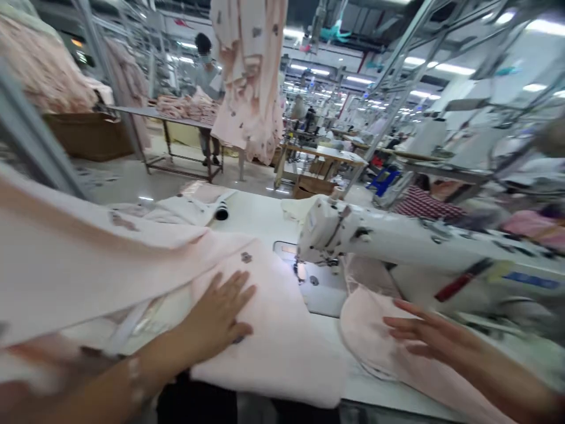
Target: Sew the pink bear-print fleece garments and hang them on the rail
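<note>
My left hand lies flat, fingers spread, on a pale pink fabric piece with small dark motifs. That fabric covers the table's front edge, and a long part of it sweeps off to the left. Over a second pink fabric piece with a rounded edge, my right hand has its fingers stretched out; whether they touch the cloth I cannot tell. Between the hands stands a white sewing machine, its needle area lit. The left fabric's edge lies just beside the machine's metal plate.
A dark spool-like roll and more fabric lie at the table's back left. Pink garments hang beyond the table. A red-handled tool rests against the machine body. Farther off, a person stands behind a table piled with pink cloth.
</note>
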A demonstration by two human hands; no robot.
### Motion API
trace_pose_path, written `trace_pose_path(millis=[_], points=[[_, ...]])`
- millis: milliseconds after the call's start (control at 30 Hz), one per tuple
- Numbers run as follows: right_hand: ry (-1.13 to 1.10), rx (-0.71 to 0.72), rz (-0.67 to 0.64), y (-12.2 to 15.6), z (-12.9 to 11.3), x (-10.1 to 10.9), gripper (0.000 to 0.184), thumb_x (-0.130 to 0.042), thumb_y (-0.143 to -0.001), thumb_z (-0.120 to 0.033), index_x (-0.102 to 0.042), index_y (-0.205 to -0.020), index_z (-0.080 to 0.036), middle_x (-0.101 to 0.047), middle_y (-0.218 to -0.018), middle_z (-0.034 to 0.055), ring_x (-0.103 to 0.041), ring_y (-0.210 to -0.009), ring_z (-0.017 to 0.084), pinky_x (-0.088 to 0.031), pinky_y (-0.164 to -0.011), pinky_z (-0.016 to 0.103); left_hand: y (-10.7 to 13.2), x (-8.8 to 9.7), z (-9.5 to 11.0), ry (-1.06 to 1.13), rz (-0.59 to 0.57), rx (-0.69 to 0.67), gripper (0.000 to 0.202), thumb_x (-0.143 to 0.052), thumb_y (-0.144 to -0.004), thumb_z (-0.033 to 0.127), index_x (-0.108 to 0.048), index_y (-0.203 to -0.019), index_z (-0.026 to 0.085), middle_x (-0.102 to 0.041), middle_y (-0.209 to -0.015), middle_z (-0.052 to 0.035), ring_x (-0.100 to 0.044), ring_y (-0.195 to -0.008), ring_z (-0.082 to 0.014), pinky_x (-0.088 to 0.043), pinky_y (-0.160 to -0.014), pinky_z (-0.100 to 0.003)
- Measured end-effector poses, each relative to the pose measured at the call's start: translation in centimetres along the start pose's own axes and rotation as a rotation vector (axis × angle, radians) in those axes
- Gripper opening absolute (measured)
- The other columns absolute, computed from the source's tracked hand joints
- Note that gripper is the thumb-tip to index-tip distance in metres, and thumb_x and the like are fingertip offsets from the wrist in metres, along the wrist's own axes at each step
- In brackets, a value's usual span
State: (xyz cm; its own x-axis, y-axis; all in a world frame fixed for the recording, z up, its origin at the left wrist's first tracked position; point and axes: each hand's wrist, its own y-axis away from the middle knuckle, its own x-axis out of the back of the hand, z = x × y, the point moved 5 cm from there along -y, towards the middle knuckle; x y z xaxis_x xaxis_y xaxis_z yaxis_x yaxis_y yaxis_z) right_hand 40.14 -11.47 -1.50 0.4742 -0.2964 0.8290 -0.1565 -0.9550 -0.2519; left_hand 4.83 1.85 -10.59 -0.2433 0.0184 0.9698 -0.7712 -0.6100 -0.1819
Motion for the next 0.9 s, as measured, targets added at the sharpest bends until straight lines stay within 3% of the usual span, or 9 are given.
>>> trace_pose_path(millis=[67,133,267,367,500,600,733,833,900], points=[[-0.033,-0.129,-0.141,1.1,3.9,-0.8,0.04,-0.054,-0.083,-0.054,-0.064,-0.106,-0.023,-0.07,-0.094,0.0086,-0.067,-0.082,0.019,-0.055,-0.069,0.029,0.1,-1.0,-0.6,0.022,-0.06,0.01,0.058,-0.057,-0.083,0.046,-0.042,-0.136,0.03,-0.035,-0.146,-0.0092,-0.036,-0.132,-0.0319,-0.029,-0.106,-0.055],[-0.017,-0.239,-0.137,1.9,6.8,-1.2,0.044,-0.053,-0.08,-0.056,-0.064,-0.102,-0.019,-0.071,-0.092,0.0088,-0.068,-0.079,0.022,-0.056,-0.068,0.033,-0.9,-0.4,0.5,0.067,-0.037,-0.016,0.046,-0.056,-0.084,0.043,-0.053,-0.128,0.029,-0.044,-0.14,-0.008,-0.045,-0.126,-0.0307,-0.036,-0.103,-0.049],[0.119,-0.338,0.006,2.2,8.7,-2.4,0.036,-0.055,-0.079,-0.05,-0.061,-0.095,-0.019,-0.067,-0.073,0.0037,-0.062,-0.06,0.019,-0.049,-0.056,0.032,-8.3,1.1,10.2,0.251,0.0,-0.383,0.024,-0.047,-0.09,0.022,-0.065,-0.106,0.023,-0.064,-0.114,-0.0055,-0.059,-0.104,-0.0205,-0.046,-0.091,-0.034],[0.162,-0.313,0.083,2.0,8.7,-3.2,0.037,-0.056,-0.079,-0.048,-0.059,-0.1,-0.018,-0.062,-0.075,0.0039,-0.06,-0.067,0.02,-0.048,-0.062,0.034,-16.2,-0.4,17.9,0.317,0.041,-0.528,0.016,-0.054,-0.087,0.02,-0.064,-0.099,0.016,-0.065,-0.1,-0.0073,-0.057,-0.098,-0.0212,-0.043,-0.093,-0.037],[0.15,-0.213,0.123,2.4,9.0,-3.0,0.035,-0.053,-0.083,-0.045,-0.059,-0.105,-0.018,-0.062,-0.092,0.0081,-0.059,-0.082,0.021,-0.049,-0.075,0.038,-22.7,-3.9,21.9,0.291,0.009,-0.529,0.01,-0.066,-0.078,0.023,-0.064,-0.082,0.014,-0.063,-0.084,-0.0077,-0.057,-0.093,-0.0261,-0.043,-0.088,-0.043],[0.129,-0.121,0.085,3.0,8.8,-2.0,0.029,-0.053,-0.085,-0.04,-0.062,-0.105,-0.021,-0.065,-0.093,0.0061,-0.061,-0.082,0.019,-0.051,-0.074,0.033,-22.9,-3.4,21.9,0.337,0.056,-0.568,0.007,-0.058,-0.083,0.018,-0.063,-0.08,0.016,-0.063,-0.084,-0.0054,-0.058,-0.09,-0.0218,-0.044,-0.085,-0.036],[0.133,-0.027,0.095,4.1,7.8,1.1,0.021,-0.049,-0.089,-0.034,-0.067,-0.093,-0.023,-0.065,-0.076,0.0024,-0.063,-0.072,0.015,-0.05,-0.066,0.026,-19.7,0.5,20.8,0.619,0.189,-0.525,0.016,-0.045,-0.09,0.016,-0.061,-0.091,0.018,-0.064,-0.088,-0.0044,-0.059,-0.086,-0.0171,-0.046,-0.079,-0.029],[0.132,0.008,0.181,5.8,5.8,2.7,0.021,-0.046,-0.091,-0.029,-0.065,-0.091,-0.021,-0.065,-0.077,0.0046,-0.062,-0.075,0.017,-0.05,-0.066,0.028,-15.4,2.6,18.0,0.985,0.22,-0.297,0.016,-0.043,-0.091,0.022,-0.059,-0.09,0.022,-0.064,-0.086,-0.0009,-0.061,-0.08,-0.0151,-0.048,-0.07,-0.026],[0.092,0.056,0.19,7.4,3.3,1.5,0.019,-0.046,-0.09,-0.027,-0.064,-0.094,-0.023,-0.066,-0.083,0.0056,-0.063,-0.081,0.018,-0.05,-0.069,0.028,-11.7,3.3,15.2,1.087,0.223,-0.089,0.017,-0.041,-0.093,0.028,-0.057,-0.087,0.024,-0.062,-0.077,0.0011,-0.06,-0.07,-0.014,-0.048,-0.06,-0.024]])
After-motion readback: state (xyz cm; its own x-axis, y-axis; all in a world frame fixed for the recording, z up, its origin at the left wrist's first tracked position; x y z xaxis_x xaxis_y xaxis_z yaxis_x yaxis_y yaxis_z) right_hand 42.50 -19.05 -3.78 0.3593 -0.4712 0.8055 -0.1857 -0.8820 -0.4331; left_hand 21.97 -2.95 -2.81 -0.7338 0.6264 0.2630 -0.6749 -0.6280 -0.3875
